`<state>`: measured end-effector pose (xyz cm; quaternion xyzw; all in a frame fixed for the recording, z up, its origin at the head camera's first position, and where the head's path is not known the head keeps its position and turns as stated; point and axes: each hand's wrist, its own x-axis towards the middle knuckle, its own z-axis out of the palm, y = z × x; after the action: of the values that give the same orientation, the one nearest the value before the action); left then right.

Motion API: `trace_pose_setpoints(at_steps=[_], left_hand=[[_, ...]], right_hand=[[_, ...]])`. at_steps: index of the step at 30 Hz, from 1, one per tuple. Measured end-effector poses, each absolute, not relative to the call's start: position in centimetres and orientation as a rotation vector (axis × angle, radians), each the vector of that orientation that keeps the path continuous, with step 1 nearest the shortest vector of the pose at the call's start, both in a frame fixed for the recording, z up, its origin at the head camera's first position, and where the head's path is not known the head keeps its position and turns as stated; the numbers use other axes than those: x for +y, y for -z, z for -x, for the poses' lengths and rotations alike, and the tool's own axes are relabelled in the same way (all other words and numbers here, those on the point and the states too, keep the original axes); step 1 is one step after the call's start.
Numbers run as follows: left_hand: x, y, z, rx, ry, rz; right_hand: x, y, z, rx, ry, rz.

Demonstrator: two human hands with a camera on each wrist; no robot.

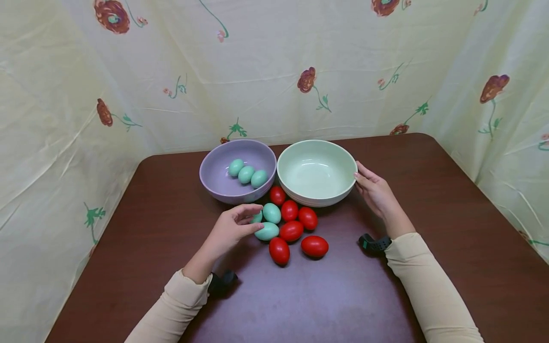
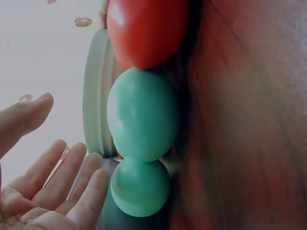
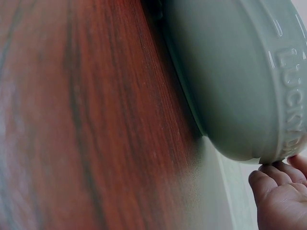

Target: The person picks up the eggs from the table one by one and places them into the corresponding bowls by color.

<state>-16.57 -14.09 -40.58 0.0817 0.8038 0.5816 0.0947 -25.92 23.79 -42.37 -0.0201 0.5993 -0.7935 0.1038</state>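
Note:
My left hand [image 1: 231, 227] hovers with thumb and fingers apart beside three mint-green eggs [image 1: 272, 213] on the table. In the left wrist view, a gap shows between the thumb and the fingertips, and nothing lies in the palm. One green egg [image 2: 142, 115] sits just past the fingers, with a red egg [image 2: 148, 31] behind it. At the right, my right hand [image 1: 376, 193] touches the side of a pale green bowl [image 1: 306, 194] near its rim. Its fingertips [image 3: 268, 173] rest against the bowl's outer wall. No eggs show inside this bowl.
Left of the green bowl stands a purple bowl [image 1: 210, 183] holding three green eggs [image 1: 246, 174]. Several red eggs [image 1: 291, 231] lie on the brown table [image 1: 171, 200] in front of the bowls. A floral curtain [image 1: 266, 71] hangs behind the table.

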Motion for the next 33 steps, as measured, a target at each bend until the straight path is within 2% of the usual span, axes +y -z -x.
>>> trace_pose_setpoints(at_steps=[33], left_hand=[[-12.8,41.0,15.5,2.502,-1.488,-0.174]], right_hand=[[23.8,42.4,25.9,1.762,2.342,0.065]])
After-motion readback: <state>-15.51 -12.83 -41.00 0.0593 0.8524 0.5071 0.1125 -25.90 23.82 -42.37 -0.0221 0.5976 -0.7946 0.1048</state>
